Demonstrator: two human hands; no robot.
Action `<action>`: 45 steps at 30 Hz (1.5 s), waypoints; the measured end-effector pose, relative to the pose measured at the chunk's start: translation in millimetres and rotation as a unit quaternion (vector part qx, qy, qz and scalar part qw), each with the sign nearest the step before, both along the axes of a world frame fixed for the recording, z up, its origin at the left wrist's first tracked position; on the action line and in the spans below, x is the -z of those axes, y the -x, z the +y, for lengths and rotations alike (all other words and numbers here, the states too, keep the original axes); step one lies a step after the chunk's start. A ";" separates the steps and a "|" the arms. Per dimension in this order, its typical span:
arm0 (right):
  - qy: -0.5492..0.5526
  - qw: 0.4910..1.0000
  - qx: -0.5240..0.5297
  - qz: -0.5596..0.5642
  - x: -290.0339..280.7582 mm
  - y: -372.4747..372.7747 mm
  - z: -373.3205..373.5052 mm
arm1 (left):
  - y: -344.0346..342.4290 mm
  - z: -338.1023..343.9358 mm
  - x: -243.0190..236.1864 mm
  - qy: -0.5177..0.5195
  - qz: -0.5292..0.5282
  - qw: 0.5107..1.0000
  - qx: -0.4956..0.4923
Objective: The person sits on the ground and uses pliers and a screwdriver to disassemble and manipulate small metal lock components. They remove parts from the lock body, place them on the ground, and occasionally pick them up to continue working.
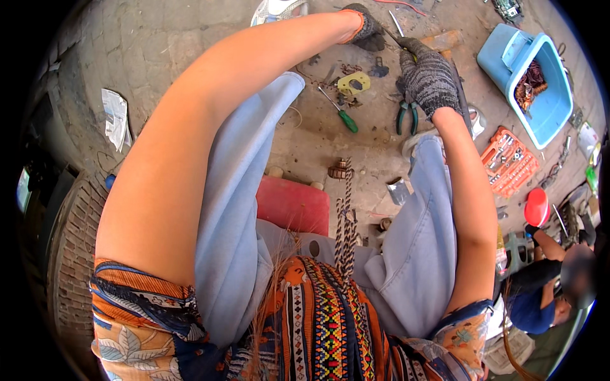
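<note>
Out in front of me, both hands meet close together above the ground, in dark grey knit gloves. My left hand [366,28], with an orange cuff, is bent with its fingers closed. My right hand [432,77] is curled, and a thin dark piece [390,37] sticks out of it toward the left hand. What each hand grips is mostly hidden. Near the right wrist lie dark pliers with teal edges [406,117]. A green-handled screwdriver [346,119] rests nearer to me, below a yellow plate with a hole [351,83]. A slim metal rod [396,23] lies just beyond the hands.
At the right stands a light-blue bin [502,57] with copper-coloured scraps inside. Nearer are an orange socket set case [508,162] and a red bowl [537,207]. Between my legs sits a red block [293,206]. Another person [540,305] sits at the lower right.
</note>
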State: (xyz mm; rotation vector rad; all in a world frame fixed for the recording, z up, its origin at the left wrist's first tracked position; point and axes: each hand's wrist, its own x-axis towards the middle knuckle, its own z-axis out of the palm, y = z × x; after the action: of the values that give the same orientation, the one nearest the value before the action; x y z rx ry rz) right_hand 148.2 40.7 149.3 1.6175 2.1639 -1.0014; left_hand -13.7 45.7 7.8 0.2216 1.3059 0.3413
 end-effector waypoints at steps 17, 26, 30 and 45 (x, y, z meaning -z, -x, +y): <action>-0.028 0.999 -0.014 0.019 4.6 -0.5 0.5 | -31.5 -6.5 143.0 -0.043 0.084 0.969 0.227; -0.031 0.994 -0.088 -0.054 11.1 13.4 12.9 | -18.8 0.1 89.8 -0.034 0.055 0.975 0.213; -0.065 0.990 -0.101 -0.078 8.4 29.3 -2.3 | -13.2 1.4 73.4 -0.059 0.092 0.970 0.218; -0.109 0.991 -0.014 -0.071 14.5 40.9 -36.6 | -7.8 9.5 46.7 -0.098 0.151 0.958 0.223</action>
State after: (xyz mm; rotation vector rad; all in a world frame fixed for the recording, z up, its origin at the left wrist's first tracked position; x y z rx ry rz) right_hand 107.4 4.1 134.8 1.6895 2.2552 -0.6394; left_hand -5.9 55.3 -38.9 0.7473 1.4757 0.0495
